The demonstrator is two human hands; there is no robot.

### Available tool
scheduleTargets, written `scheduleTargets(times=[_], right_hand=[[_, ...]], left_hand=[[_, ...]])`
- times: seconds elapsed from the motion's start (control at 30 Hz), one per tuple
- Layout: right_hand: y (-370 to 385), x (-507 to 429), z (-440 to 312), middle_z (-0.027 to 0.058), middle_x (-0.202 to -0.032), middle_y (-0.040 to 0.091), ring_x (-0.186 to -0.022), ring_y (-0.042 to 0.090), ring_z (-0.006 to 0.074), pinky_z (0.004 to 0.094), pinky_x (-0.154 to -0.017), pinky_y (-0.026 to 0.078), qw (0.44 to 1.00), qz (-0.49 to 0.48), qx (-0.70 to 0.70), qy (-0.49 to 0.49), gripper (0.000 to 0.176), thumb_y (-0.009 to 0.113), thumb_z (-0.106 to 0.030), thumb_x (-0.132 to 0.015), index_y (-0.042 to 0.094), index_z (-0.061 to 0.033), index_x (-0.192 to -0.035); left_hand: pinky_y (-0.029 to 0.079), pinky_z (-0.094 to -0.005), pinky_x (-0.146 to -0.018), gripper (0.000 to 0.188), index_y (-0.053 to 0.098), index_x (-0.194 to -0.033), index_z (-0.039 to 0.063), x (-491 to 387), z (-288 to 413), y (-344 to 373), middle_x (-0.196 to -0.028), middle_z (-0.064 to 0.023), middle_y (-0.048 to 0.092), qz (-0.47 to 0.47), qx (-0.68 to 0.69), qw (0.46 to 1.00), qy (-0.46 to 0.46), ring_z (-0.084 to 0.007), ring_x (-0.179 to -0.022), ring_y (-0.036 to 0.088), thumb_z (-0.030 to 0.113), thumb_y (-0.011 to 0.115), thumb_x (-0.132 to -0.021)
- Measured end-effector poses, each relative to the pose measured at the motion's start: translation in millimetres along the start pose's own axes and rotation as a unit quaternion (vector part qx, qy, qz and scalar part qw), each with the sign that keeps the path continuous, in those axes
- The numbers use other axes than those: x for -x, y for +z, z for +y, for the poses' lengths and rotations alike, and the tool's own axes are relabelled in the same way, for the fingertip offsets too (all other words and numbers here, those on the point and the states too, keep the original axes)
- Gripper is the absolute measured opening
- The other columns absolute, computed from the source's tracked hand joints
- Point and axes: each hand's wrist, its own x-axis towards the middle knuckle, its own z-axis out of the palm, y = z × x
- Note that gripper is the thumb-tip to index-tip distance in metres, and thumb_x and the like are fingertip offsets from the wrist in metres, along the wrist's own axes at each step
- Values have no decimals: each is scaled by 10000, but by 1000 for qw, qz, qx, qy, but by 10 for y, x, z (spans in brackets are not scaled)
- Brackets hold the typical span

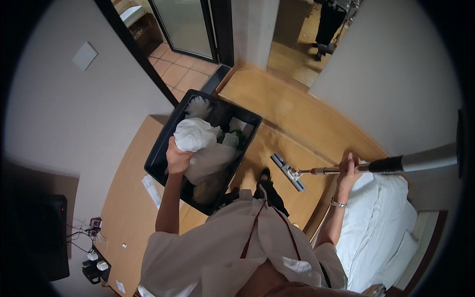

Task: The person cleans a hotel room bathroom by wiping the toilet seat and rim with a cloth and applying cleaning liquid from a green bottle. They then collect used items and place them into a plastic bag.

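Observation:
My left hand (179, 157) grips a bunched white cloth (195, 134) over a dark plastic bin (153, 156). In the bin lie a fluffy white duster head (199, 107), pale bags or cloths (209, 161), something green (237, 137) and a brownish bundle (209, 187). On the other side, my right hand (348, 172) is closed round the metal pole (326, 170) of a floor mop or squeegee. Its flat head (288, 172) is down at the wooden floor, and the thicker black and grey handle (408, 163) reaches to the right edge.
A wooden desk (126, 208) with papers, a kettle (91, 273) and white cups is at left, beside a dark screen (41, 235). A bed with white bedding (382, 222) is at right. Ahead are a raised wooden ledge (282, 104), a glass door (185, 26) and a mirror (308, 44).

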Motion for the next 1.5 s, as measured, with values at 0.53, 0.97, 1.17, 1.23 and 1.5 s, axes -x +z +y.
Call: scheduleTargets(times=[0.53,0.97,1.17,1.23,1.5], right_hand=[[2663,-3230,1464,-46,-480,320,-390,279,46,207,-393,247,938,-341,-28,51,350,561,-109,-894,345,-129,-620],[3589,-5280,2888,42,-707,572,-706,515,134,294,-709,422,912,-278,298,49,165,647,-155,-815,554,-27,-768],[3290,-5580,3375,265,-1193,532,-1107,483,340,374,-982,346,818,-271,498,-94,588,677,-267,-790,473,98,-1204],[2894,-5329,3532,228,-1151,571,-1046,517,327,387,-930,388,864,-161,476,-22,400,626,-234,-804,584,81,-1046],[3317,-4250,3707,47,-615,485,-477,439,144,275,-409,319,535,-596,453,393,134,556,-145,-804,538,-32,-735]], left_hand=[[461,-375,-826,517,490,-1063,20,-1217,272,1103,-1010,-195,625,226,31,965,-130,-334,-984,604,226,752,-667],[478,-414,-765,541,475,-1037,8,-2706,117,1539,-947,-243,618,288,34,928,-235,-401,-924,598,171,772,-615],[459,-419,-812,546,456,-1057,-12,-3177,-149,1423,-977,-267,604,373,51,873,-311,-410,-962,583,187,745,-639],[460,-417,-811,544,455,-1061,-6,-3275,-218,1370,-979,-268,603,386,64,861,-324,-409,-961,584,190,743,-642],[460,-397,-821,582,458,-1100,13,-3385,-451,720,-1012,-240,607,477,0,767,-429,-378,-973,591,197,758,-635]])
